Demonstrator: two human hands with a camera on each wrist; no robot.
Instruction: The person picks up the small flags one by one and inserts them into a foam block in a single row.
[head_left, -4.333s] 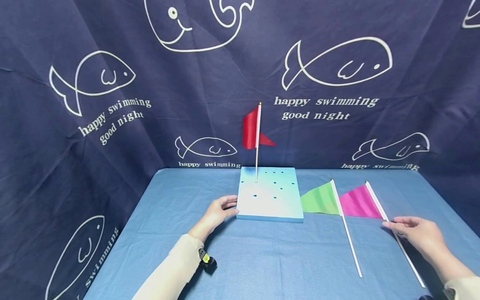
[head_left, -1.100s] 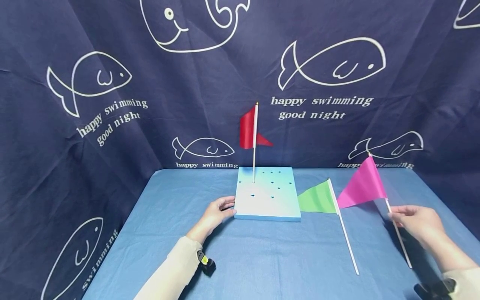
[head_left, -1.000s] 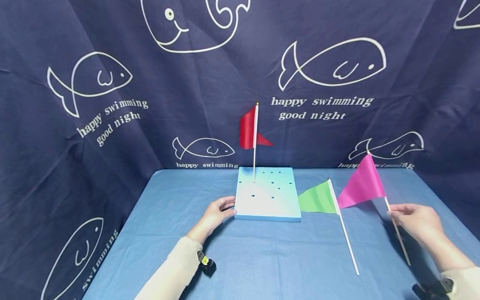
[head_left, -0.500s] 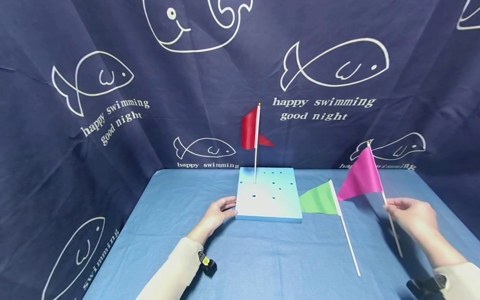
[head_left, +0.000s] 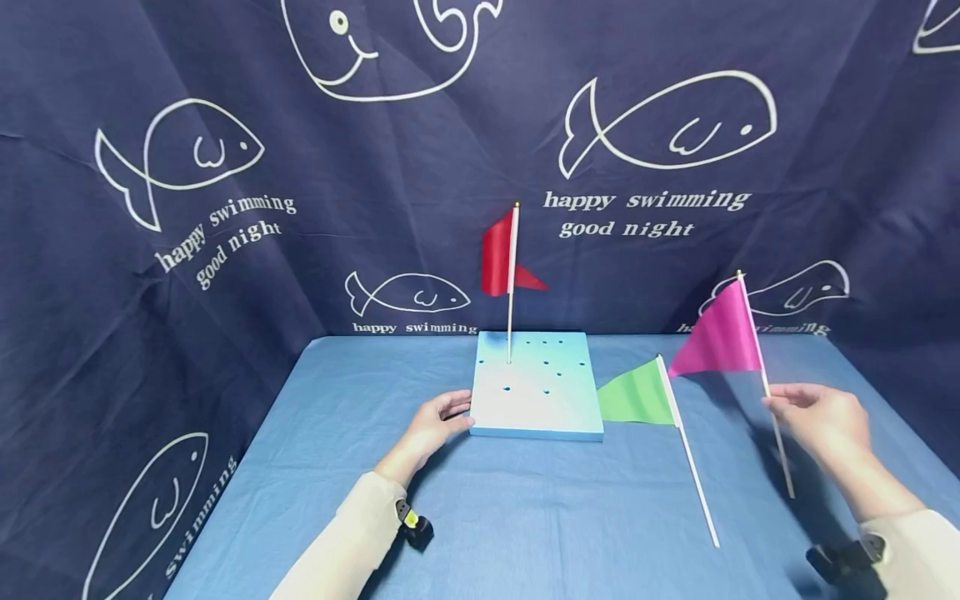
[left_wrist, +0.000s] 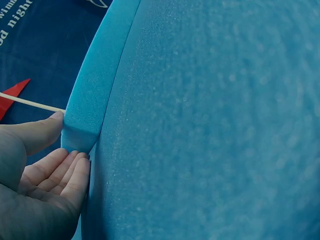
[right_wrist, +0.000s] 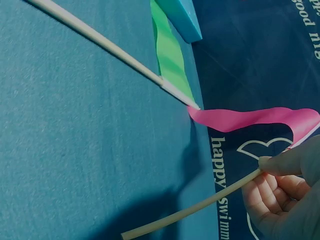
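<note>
Your right hand (head_left: 821,421) pinches pink flag (head_left: 718,333) by stick, below cloth. Stick's long axis tilts: top leans away and slightly left, lower end seems off tablecloth (head_left: 555,508). Board (head_left: 536,412) lies well left of that hand, green flag (head_left: 641,396) flat between. Your left hand (head_left: 431,429) is nearer board, fairly straight fingers touching left edge; red flag (head_left: 497,260) stands upright in it.

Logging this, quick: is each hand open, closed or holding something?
Left hand: open, touching the left side of the blue foam board.
Right hand: closed, pinching the pink triangular flag by its stick.
</note>
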